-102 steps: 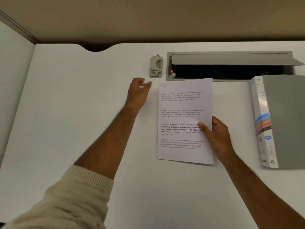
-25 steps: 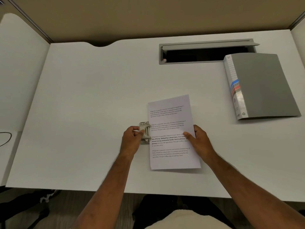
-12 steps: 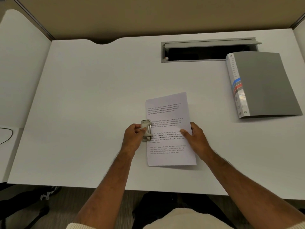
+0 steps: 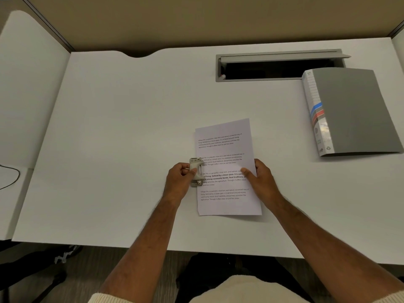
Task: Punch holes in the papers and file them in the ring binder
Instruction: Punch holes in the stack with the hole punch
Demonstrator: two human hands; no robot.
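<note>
Desk (image 4: 113,132): one, white, flat, near edge across the lower frame. Far edge notched by a curved cutout (image 4: 137,54), left of centre.

Paper (image 4: 225,162): one sheet or a thin stack, count of leaves not readable. Flat on the desk at centre, slightly turned, four blocks of printed text. Nothing on top apart from the punch at its left edge and a thumb near its right edge.

Punch (image 4: 196,171): one, pale grey with metal fittings, set over the middle of the paper's left edge, touching it. Left half hidden behind the left hand.

Left hand (image 4: 180,177): fingers curled round the punch, thumb on its top, gripping it.

Right hand (image 4: 261,178): at the paper's right edge, thumb laid on the sheet, fingers curled at the margin, pinching the edge. Fingertips under the sheet not visible.

Binder (image 4: 354,110): one, grey, closed, flat on the desk far right, well apart from the paper. White spine label with blue and red stripes facing left.

Cable tray (image 4: 262,66): one, grey, recessed in the desk at the far side, lid raised, dark inside. Right end partly covered by the binder's far corner.

Side panel (image 4: 26,95): one, white, left of the desk. Thin black cable (image 4: 13,178): one, looping at the left margin.

Sleeves (image 4: 107,299): cream knit, pushed up, both forearms bare. Clear desk between paper and binder.
</note>
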